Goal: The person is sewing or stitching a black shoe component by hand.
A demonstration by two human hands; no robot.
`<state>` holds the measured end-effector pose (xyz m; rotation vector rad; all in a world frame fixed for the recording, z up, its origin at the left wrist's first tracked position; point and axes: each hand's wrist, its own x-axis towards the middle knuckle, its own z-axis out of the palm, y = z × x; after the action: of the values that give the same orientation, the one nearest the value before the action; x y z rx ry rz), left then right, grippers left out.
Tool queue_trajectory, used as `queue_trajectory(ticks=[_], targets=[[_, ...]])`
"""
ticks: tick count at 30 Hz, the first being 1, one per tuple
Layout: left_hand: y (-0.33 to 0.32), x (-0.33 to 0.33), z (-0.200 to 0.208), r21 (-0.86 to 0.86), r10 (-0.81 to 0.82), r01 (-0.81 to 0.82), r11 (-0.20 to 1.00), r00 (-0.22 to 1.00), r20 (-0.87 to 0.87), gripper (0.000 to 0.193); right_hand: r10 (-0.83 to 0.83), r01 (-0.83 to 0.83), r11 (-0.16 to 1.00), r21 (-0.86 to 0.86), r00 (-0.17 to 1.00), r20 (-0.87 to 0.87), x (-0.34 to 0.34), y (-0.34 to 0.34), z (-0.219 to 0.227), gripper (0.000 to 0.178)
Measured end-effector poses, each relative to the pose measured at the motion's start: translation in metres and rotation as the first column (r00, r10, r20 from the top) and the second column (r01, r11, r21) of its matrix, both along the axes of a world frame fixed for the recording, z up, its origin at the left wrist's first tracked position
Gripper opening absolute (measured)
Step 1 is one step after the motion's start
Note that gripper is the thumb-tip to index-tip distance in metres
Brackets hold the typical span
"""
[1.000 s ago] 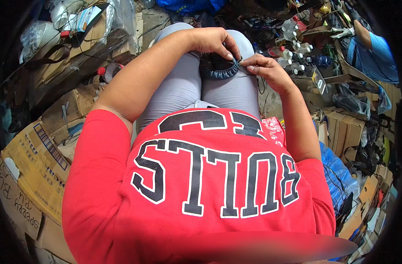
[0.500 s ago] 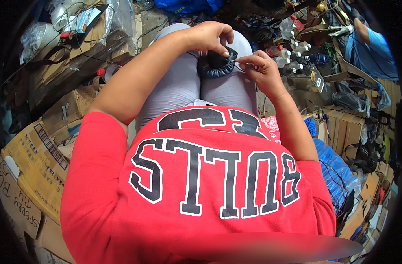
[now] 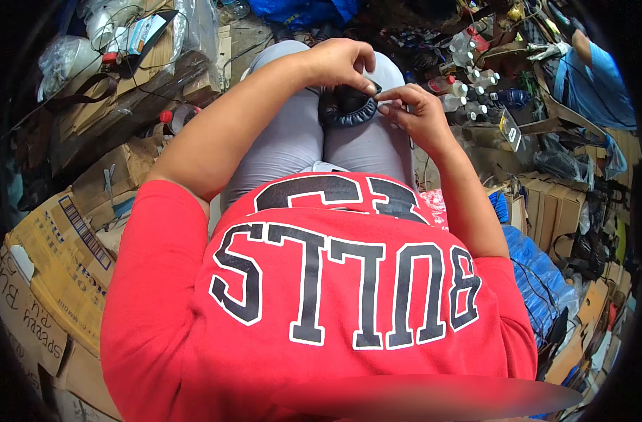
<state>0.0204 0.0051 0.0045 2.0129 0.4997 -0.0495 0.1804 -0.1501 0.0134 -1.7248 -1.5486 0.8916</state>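
A dark, glossy shoe upper [image 3: 354, 117] with a puckered, rounded edge rests over my knees. My left hand [image 3: 343, 65] arches above it from the far left side, thumb and fingers pinched on its far right edge. Close by, my right hand [image 3: 417, 111] has its thumb and forefinger drawn together at the right end of the gathered rim. Whatever lies between the right fingertips is too small to make out. Part of the upper is hidden in shadow and behind the left fingers.
Grey trousers [image 3: 271, 141] cover my legs beneath the work. Several capped bottles [image 3: 468, 91] stand to the right, near another person's blue garment [image 3: 595, 88]. Flattened cardboard [image 3: 60, 253] lies on the left, and blue plastic sheeting [image 3: 539, 274] on the right. Plastic-wrapped items [image 3: 71, 60] sit far left.
My right thumb and forefinger have shifted slightly at the rim of the upper. The left hand keeps its pinch, with its fingertips a little lower.
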Motion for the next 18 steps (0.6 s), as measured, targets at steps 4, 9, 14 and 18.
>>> queue_trajectory(ticks=[4,9,14,18], targets=[[-0.008,-0.029,-0.003,-0.034,0.234,-0.231,0.972,0.958,0.166,0.036,0.101,-0.116,0.989,0.097,0.984,0.148,-0.006,-0.011,0.011,0.024],[-0.047,-0.062,0.003,0.045,0.296,-0.327,0.944,0.9,0.321,0.029,0.062,-0.161,0.963,0.218,0.914,0.401,-0.016,-0.027,0.006,0.034],[-0.066,-0.065,0.001,0.404,0.242,-0.388,0.829,0.898,0.367,0.016,0.048,-0.157,0.966,0.205,0.891,0.452,-0.017,-0.03,0.0,0.038],[-0.068,-0.059,0.003,0.6,0.233,-0.44,0.668,0.889,0.393,0.015,0.059,-0.116,0.984,0.137,0.93,0.363,-0.011,-0.026,0.002,0.038]])
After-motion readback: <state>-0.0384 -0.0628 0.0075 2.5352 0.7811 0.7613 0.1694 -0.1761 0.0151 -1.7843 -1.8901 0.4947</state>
